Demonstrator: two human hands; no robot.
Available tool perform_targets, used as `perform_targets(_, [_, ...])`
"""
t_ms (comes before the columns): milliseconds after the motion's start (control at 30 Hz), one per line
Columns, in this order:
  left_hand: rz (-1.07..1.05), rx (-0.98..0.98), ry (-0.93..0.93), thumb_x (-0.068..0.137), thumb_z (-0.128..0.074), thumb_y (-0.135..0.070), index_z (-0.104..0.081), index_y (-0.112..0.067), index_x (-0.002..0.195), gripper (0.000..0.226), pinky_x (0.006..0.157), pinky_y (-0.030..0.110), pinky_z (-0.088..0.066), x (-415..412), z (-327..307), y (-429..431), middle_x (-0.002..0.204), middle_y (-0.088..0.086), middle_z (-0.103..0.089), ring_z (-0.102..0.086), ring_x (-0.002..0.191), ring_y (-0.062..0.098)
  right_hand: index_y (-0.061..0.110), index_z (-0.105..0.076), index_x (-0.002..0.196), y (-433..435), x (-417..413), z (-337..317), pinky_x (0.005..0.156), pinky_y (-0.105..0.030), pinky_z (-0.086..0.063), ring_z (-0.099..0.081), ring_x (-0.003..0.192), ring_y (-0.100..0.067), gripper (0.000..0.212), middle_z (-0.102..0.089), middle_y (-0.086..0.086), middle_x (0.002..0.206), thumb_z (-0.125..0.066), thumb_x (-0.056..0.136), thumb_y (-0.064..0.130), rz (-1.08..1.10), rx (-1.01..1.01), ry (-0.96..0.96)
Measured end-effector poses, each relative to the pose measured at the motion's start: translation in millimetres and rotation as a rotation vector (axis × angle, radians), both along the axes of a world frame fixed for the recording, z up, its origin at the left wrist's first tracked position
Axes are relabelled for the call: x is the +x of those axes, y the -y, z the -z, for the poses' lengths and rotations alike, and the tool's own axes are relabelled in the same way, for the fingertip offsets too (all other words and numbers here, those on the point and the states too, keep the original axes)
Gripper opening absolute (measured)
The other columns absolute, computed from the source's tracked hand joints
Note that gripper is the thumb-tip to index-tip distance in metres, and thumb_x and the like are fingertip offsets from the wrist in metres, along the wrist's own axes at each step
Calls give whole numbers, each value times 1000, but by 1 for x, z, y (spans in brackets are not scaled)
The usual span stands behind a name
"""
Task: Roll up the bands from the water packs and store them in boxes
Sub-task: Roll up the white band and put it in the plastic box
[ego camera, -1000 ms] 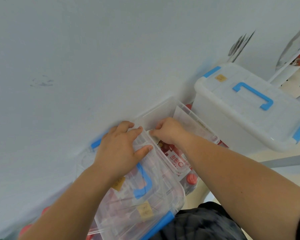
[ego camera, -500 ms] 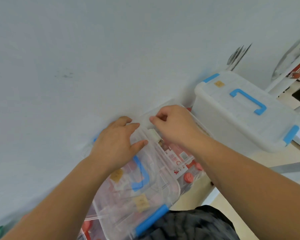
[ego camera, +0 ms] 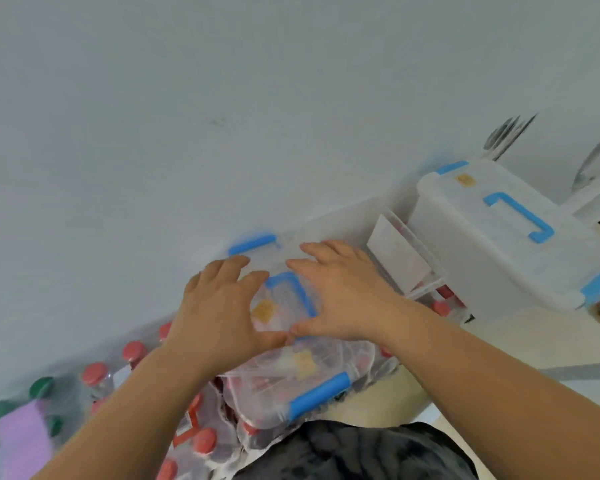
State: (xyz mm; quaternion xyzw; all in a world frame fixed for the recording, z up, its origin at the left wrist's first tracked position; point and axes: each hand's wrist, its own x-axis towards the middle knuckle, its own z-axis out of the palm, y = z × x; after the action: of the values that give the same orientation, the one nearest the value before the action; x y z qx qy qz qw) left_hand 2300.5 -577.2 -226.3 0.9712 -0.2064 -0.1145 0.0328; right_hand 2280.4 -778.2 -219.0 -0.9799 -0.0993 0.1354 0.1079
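A clear plastic box [ego camera: 278, 396] with a clear lid, a blue handle [ego camera: 291, 285] and blue end clips rests on packs of red-capped water bottles [ego camera: 201, 441]. My left hand [ego camera: 219, 306] and my right hand [ego camera: 343, 292] lie flat on the lid, fingers spread, thumbs nearly touching. Neither hand grips anything. No bands can be made out through the lid.
A second open clear box [ego camera: 409, 258] with a white card inside stands right of my hands. A larger white closed box [ego camera: 492, 237] with blue handle is at the right. Green-capped bottles [ego camera: 42, 389] with a purple label sit lower left. A pale wall rises behind.
My right hand left the box's far edge and came down flat on the lid beside my left hand. The view shifted, showing more bottles at the lower left.
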Motion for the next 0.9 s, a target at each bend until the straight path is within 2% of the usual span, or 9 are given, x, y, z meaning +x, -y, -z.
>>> perform_targets(100, [34, -36, -43, 48, -40, -98, -24, -42, 153, 120, 123, 45, -16, -5, 3, -9, 164, -5, -18, -15, 151, 21, 40, -3, 158, -2, 3, -2, 124, -51, -2, 10, 155, -26, 122, 9, 1, 169, -73, 64, 76, -109, -1, -185])
perform_targets(200, [-23, -75, -37, 48, -44, -96, -21, -43, 153, 119, 124, 48, -11, -10, 5, -21, 165, -8, -14, -8, 153, 20, 41, 4, 157, -4, 1, -3, 124, -54, 2, 15, 154, -25, 133, 15, 1, 168, -72, 57, 84, -154, -26, -243])
perform_targets(300, [-165, -89, -13, 43, -41, -99, -24, -44, 151, 122, 123, 50, -15, -19, 4, -34, 165, -7, -13, -9, 152, 24, 41, 6, 157, -9, -3, -1, 124, -57, 2, 16, 154, -27, 140, 17, -1, 168, -71, 49, 88, -148, -64, -227])
perform_targets(433, [-303, -163, -60, 50, -62, -91, -23, -41, 152, 121, 117, 47, -29, -31, 3, -41, 166, -1, -8, -20, 148, 30, 41, 18, 154, -17, -9, 2, 122, -59, 6, 22, 153, -28, 153, 27, -2, 165, -73, 41, 89, -179, -132, -226])
perform_targets(500, [-311, -197, -66, 54, -68, -85, -24, -39, 152, 117, 117, 44, -29, -35, 3, -41, 165, -1, -10, -23, 148, 28, 44, 20, 152, -21, -10, 1, 123, -59, 5, 19, 153, -31, 151, 25, -5, 165, -74, 42, 88, -194, -143, -216])
perform_targets(633, [-277, -232, -13, 59, -70, -80, -31, -37, 150, 108, 117, 40, -27, -36, 1, -38, 162, -3, -21, -25, 145, 23, 45, 12, 154, -22, -11, -4, 123, -55, -3, 3, 152, -35, 140, 8, -11, 167, -72, 50, 85, -196, -140, -137])
perform_targets(767, [-257, -322, 56, 63, -72, -73, -47, -34, 142, 92, 116, 39, -28, -30, -12, -28, 157, -2, -35, -33, 142, 24, 45, 4, 155, -13, -18, -13, 120, -52, -13, -11, 148, -35, 130, -5, -10, 164, -66, 52, 83, -131, -120, -27])
perform_targets(900, [-200, -406, 123, 69, -76, -63, -56, -30, 135, 77, 115, 35, -29, -21, -28, -5, 152, -1, -43, -39, 139, 22, 45, 3, 154, 9, -24, -18, 118, -51, -16, -14, 146, -35, 130, -8, -10, 162, -60, 48, 89, -36, -118, 27])
